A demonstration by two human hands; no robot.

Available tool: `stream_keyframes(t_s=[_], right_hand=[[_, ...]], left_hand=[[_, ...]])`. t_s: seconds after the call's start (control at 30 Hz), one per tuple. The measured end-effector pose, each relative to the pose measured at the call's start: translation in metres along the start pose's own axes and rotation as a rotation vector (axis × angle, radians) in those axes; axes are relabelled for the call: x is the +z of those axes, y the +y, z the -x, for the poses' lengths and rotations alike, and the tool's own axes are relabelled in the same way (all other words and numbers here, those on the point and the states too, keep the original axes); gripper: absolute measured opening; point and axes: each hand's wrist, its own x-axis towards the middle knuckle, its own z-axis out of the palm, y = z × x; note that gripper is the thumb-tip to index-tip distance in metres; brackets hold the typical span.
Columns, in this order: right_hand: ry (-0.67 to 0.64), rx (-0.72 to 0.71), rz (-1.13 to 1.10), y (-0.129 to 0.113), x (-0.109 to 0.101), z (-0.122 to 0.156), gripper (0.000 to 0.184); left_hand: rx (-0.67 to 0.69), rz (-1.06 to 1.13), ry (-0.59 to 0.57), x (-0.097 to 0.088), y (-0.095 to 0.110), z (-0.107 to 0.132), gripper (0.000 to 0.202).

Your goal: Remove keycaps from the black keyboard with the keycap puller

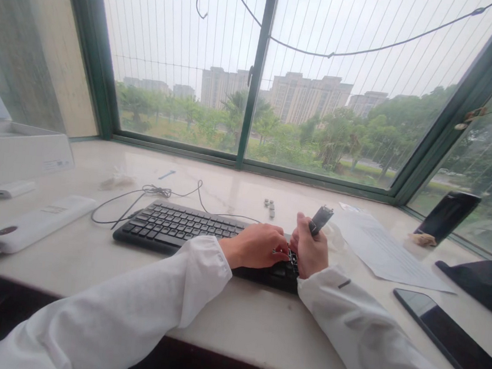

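Observation:
A black wired keyboard [170, 226] lies on the pale stone sill [230, 319] in front of me. My left hand [255, 246] rests curled on its right end, fingers pinched down among the keys. My right hand [309, 251] is closed around a small dark tool [321, 218] whose upper end sticks up above my fist, its lower end at the keys. Both arms are in white sleeves. Whatever my left fingers pinch is too small to make out.
A sheet of paper [381, 247] lies to the right, with a dark phone [446, 216] propped behind it and a black tablet [455, 335] at the right edge. White power bank [32, 222] and white box [14, 152] sit left. Small grey pieces [270, 206] lie behind the keyboard.

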Motion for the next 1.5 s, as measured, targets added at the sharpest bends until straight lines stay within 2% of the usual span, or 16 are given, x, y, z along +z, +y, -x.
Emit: stream_keyframes(t_s=[0.27,0.63,0.93,1.1,1.33,1.43,1.5], right_hand=[[-0.029,0.028,-0.136,-0.002,0.003,-0.002,0.053],[-0.083,0.098,-0.175,-0.004,0.006,-0.005,0.052],[-0.290,-0.141,0.098,-0.008,0.000,0.011,0.051],[-0.478,-0.334,0.372,-0.011,-0.006,0.016,0.046],[-0.439,-0.435,0.468,-0.014,-0.008,0.022,0.045],[-0.493,-0.505,0.527,-0.019,-0.007,0.029,0.046],[-0.476,-0.517,0.543,-0.021,-0.006,0.032,0.043]], left_hand=[[0.016,0.016,0.005,0.002,-0.003,-0.001,0.015],[0.019,0.035,0.019,0.003,-0.006,-0.001,0.017],[-0.021,0.208,0.018,0.007,-0.014,-0.002,0.019],[-0.067,0.181,0.055,0.013,-0.017,-0.003,0.020],[-0.072,0.118,0.073,0.016,-0.018,-0.003,0.023],[-0.038,0.090,0.031,0.014,-0.017,-0.002,0.019],[-0.040,0.101,0.022,0.013,-0.017,-0.002,0.020]])
